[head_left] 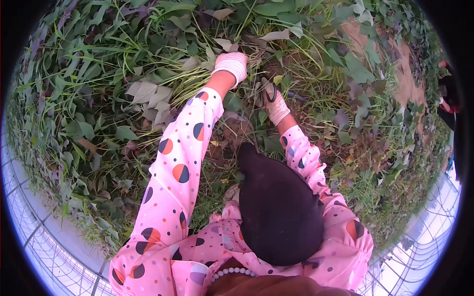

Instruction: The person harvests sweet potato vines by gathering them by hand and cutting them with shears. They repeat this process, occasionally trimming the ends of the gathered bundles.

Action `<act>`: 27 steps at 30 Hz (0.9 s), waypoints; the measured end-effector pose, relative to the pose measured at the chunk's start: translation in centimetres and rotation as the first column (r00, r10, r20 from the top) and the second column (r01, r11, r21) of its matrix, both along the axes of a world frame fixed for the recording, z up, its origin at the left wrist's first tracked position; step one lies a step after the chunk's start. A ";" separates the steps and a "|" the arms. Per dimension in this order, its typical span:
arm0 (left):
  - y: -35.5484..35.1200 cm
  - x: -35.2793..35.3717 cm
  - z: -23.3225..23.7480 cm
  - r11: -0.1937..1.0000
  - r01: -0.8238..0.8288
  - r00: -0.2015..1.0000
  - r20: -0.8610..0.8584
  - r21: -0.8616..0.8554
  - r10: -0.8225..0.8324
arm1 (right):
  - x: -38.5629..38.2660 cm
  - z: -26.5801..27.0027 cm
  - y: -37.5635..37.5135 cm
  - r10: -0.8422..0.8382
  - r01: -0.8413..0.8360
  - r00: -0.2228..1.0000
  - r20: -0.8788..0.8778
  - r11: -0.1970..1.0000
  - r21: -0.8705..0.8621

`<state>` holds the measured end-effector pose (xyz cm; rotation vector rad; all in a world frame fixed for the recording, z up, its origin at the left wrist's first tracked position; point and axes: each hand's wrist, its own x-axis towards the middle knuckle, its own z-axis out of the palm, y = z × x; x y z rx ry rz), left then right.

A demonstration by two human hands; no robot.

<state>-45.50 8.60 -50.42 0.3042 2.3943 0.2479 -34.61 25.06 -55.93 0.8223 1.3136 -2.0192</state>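
Around us the leafy vines point(113, 74) cover the ground so thickly that we cannot see what lies beneath. At the top middle, our gloved left hand point(231, 66) has its grip closed on a bunch of stems point(193, 85). Just beside it, our right hand point(277, 108) grips what look like dark-handled shears point(269, 91). With the blades this near the left glove and the stems tangled, we judge that they could nick a finger or cut the wrong stem.

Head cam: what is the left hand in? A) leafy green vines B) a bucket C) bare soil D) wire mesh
A: the gloved left hand reaches into a mass of leafy green vines; the bare soil patch lies far off to the right.
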 end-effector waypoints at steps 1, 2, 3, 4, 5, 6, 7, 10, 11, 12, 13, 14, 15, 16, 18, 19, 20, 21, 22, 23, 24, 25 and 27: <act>0.1 0.3 -0.6 0.999 0.039 0.999 -0.025 -0.026 -0.040 | -0.3 0.4 0.0 0.042 -0.043 0.999 0.012 0.995 0.090; 0.3 0.9 -2.0 0.997 0.061 0.991 -0.114 -0.045 -0.066 | -0.4 0.6 0.0 0.041 -0.042 0.999 0.007 0.995 0.088; 0.4 1.1 -1.9 0.997 0.058 0.984 -0.163 -0.052 -0.066 | -0.5 0.7 0.2 0.110 -0.108 0.994 -0.008 0.982 0.156; 0.6 1.4 -1.8 0.997 0.054 0.976 -0.210 -0.056 -0.065 | -0.4 0.8 0.4 0.179 -0.171 0.984 -0.015 0.959 0.226; 0.6 1.6 -1.8 0.997 0.054 0.975 -0.211 -0.056 -0.064 | -0.2 0.9 0.6 0.180 -0.172 0.983 -0.017 0.959 0.226; 0.5 1.6 -1.5 0.997 0.052 0.980 -0.189 -0.053 -0.061 | -0.1 1.0 0.8 0.218 -0.205 0.976 -0.015 0.936 0.286; 0.5 1.7 -1.2 0.997 0.052 0.984 -0.168 -0.050 -0.059 | 0.2 1.2 1.0 0.253 -0.234 0.967 -0.012 0.910 0.343; 0.2 3.3 -0.8 0.998 0.061 0.971 -0.230 -0.002 -0.060 | 1.1 1.9 1.9 0.289 -0.267 0.957 -0.002 0.887 0.378; 0.0 3.9 -0.7 0.999 0.046 0.962 -0.270 0.025 -0.037 | 1.6 1.7 2.2 0.297 -0.269 0.955 -0.011 0.881 0.389; -0.4 4.4 0.5 0.999 0.047 0.962 -0.271 0.024 -0.039 | 2.0 1.5 2.4 0.308 -0.273 0.951 -0.023 0.874 0.403; -1.1 4.8 2.7 0.998 0.004 0.963 -0.270 0.065 0.014 | 2.3 1.1 2.5 0.214 -0.196 0.977 -0.008 0.909 0.368; -1.9 5.5 4.7 0.994 -0.037 0.962 -0.265 0.103 0.063 | 2.5 1.3 2.5 0.212 -0.193 0.977 -0.012 0.911 0.365; -3.1 6.7 6.7 0.972 -0.141 0.929 -0.313 0.189 0.195 | 2.9 1.7 2.6 0.151 -0.135 0.988 -0.022 0.932 0.335; -4.6 8.1 8.1 0.931 -0.235 0.878 -0.350 0.278 0.326 | 3.2 2.1 2.8 0.090 -0.077 0.995 -0.030 0.950 0.304; -8.8 11.8 8.1 0.213 -0.453 0.592 0.114 0.865 0.797 | 3.9 2.7 3.6 0.108 -0.083 0.989 -0.096 0.968 0.238; -11.4 13.0 11.3 0.377 -0.432 0.563 -0.081 0.819 0.822 | 4.0 2.8 3.6 0.100 -0.069 0.990 -0.100 0.958 0.277; -14.2 14.7 12.8 0.117 -0.560 0.380 0.128 0.820 0.916 | 4.1 2.9 3.6 0.095 -0.056 0.990 -0.107 0.948 0.314; -16.1 15.9 14.7 -0.078 -0.486 0.244 0.221 0.870 0.944 | 4.2 3.0 3.5 0.083 -0.033 0.988 -0.128 0.938 0.346; -18.5 17.1 16.4 -0.060 -0.470 0.185 0.164 0.881 0.969 | 4.3 3.1 3.3 0.089 -0.040 0.987 -0.131 0.940 0.338; -20.6 18.9 17.4 -0.159 -0.457 0.041 0.199 0.875 0.979 | 4.3 3.3 3.1 0.091 -0.034 0.984 -0.153 0.938 0.344; -23.6 21.3 17.5 -0.286 -0.407 -0.155 0.243 0.868 0.958 | 4.2 3.6 2.8 0.091 -0.023 0.980 -0.179 0.936 0.351; -25.5 23.7 18.1 -0.103 -0.450 -0.192 0.017 0.887 0.981 | 4.0 4.5 2.4 0.111 -0.034 0.972 -0.208 0.939 0.341; -29.5 26.8 20.0 -0.456 -0.142 -0.487 0.339 0.879 0.805 | 3.5 4.8 1.8 0.184 -0.083 0.950 -0.251 0.928 0.364</act>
